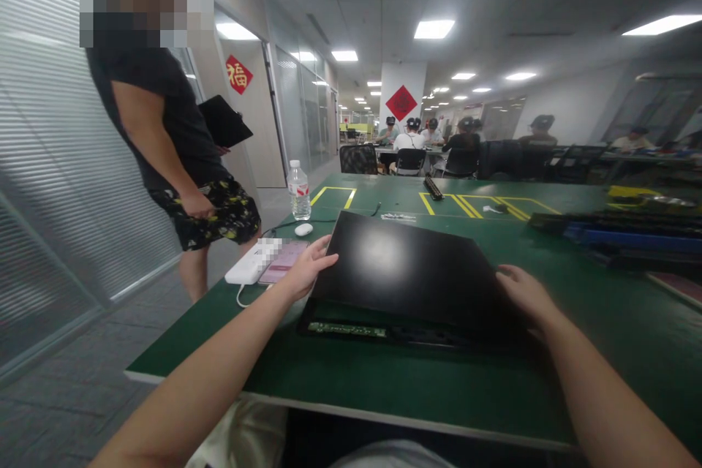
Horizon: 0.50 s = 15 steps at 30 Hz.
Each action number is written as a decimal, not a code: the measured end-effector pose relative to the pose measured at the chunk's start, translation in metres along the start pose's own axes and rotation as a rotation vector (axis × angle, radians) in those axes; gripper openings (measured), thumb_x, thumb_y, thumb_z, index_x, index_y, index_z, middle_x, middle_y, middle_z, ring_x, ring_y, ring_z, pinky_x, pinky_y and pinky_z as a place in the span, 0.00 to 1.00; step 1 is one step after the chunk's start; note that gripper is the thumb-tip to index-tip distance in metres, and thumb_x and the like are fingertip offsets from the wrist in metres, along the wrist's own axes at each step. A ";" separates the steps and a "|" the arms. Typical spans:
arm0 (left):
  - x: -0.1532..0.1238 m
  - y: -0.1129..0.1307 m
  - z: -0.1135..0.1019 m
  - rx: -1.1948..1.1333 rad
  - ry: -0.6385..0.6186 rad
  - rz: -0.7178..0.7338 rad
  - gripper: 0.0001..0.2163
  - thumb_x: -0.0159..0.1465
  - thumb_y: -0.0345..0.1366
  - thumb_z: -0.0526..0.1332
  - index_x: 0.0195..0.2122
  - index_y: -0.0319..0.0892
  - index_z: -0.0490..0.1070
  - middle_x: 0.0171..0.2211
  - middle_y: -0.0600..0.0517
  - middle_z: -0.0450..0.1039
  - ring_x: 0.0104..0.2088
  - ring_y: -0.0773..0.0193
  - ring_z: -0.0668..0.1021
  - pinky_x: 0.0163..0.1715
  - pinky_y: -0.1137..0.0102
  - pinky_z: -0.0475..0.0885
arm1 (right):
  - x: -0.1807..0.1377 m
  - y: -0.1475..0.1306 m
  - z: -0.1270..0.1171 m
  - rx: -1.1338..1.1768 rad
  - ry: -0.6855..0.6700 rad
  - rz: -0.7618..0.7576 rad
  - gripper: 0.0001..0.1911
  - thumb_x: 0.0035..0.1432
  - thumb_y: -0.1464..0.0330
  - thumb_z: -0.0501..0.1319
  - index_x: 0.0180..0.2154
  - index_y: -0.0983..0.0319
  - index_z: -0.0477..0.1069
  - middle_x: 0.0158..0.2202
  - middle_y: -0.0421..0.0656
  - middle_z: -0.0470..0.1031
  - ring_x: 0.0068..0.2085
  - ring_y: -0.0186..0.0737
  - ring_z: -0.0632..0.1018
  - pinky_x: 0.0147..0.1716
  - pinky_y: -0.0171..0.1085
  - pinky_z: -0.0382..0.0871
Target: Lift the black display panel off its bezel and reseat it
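Note:
A flat black display panel (pixel 406 270) lies tilted before me, with a ceiling light mirrored in its glossy face. My left hand (pixel 311 263) grips its left edge, thumb on top. On the opposite side my right hand (pixel 526 296) holds the right edge, its lower fingers hidden. Beneath the panel's near edge a black frame (pixel 304 323) shows on the table, and a green circuit board (pixel 348 330) is visible in it. The panel covers the rest of the frame.
The green table (pixel 384 387) carries a phone (pixel 282 263), a white box (pixel 249 265), a white mouse-like object (pixel 303 229) and a water bottle (pixel 299 194) on the left. Dark and blue parts (pixel 614 234) lie at right. A person (pixel 164 117) with a clipboard stands left.

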<state>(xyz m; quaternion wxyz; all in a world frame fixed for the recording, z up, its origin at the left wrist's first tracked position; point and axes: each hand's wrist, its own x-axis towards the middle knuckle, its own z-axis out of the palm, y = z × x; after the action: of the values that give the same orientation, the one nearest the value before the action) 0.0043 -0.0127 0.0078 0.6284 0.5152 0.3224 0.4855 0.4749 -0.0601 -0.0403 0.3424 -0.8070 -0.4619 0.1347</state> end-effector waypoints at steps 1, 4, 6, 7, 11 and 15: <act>-0.001 0.001 0.001 0.003 -0.003 0.009 0.37 0.49 0.35 0.75 0.61 0.41 0.67 0.49 0.42 0.80 0.47 0.49 0.82 0.49 0.58 0.75 | -0.001 -0.002 0.000 0.003 -0.002 0.004 0.20 0.60 0.62 0.58 0.49 0.64 0.77 0.37 0.50 0.81 0.42 0.49 0.81 0.44 0.42 0.72; -0.003 0.003 0.005 -0.003 -0.007 0.044 0.39 0.49 0.36 0.75 0.63 0.43 0.66 0.52 0.42 0.79 0.50 0.47 0.81 0.51 0.57 0.74 | -0.001 -0.005 0.001 0.038 -0.008 0.015 0.16 0.60 0.61 0.59 0.40 0.63 0.80 0.45 0.54 0.80 0.51 0.54 0.79 0.52 0.45 0.70; -0.005 0.004 0.008 -0.012 -0.013 0.056 0.41 0.47 0.37 0.76 0.63 0.44 0.65 0.53 0.42 0.78 0.51 0.46 0.80 0.51 0.56 0.75 | -0.001 -0.005 0.003 0.095 0.008 0.032 0.13 0.58 0.61 0.60 0.35 0.62 0.79 0.47 0.54 0.80 0.54 0.55 0.77 0.55 0.46 0.68; -0.005 0.005 0.009 -0.018 -0.012 0.061 0.41 0.47 0.37 0.76 0.64 0.44 0.65 0.53 0.42 0.78 0.52 0.45 0.80 0.51 0.56 0.75 | -0.001 -0.004 0.004 0.132 0.019 0.040 0.12 0.57 0.61 0.61 0.33 0.61 0.79 0.47 0.54 0.80 0.54 0.56 0.77 0.56 0.46 0.68; -0.004 0.004 0.009 -0.034 0.009 0.071 0.42 0.46 0.37 0.75 0.64 0.44 0.65 0.53 0.42 0.78 0.52 0.45 0.80 0.51 0.55 0.74 | -0.002 -0.003 0.004 0.300 0.034 0.075 0.09 0.53 0.61 0.65 0.30 0.59 0.79 0.42 0.51 0.82 0.51 0.55 0.79 0.55 0.49 0.70; 0.004 0.001 -0.003 -0.066 0.065 0.128 0.41 0.46 0.38 0.75 0.63 0.43 0.66 0.51 0.44 0.80 0.51 0.46 0.81 0.53 0.57 0.72 | -0.008 -0.012 -0.004 0.419 0.073 0.050 0.09 0.50 0.63 0.67 0.32 0.61 0.79 0.42 0.51 0.82 0.51 0.55 0.79 0.54 0.48 0.70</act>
<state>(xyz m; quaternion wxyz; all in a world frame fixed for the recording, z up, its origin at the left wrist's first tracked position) 0.0027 -0.0085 0.0087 0.6019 0.4978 0.2929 0.5515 0.4648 -0.0648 -0.0304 0.5157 -0.7338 -0.3909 0.2070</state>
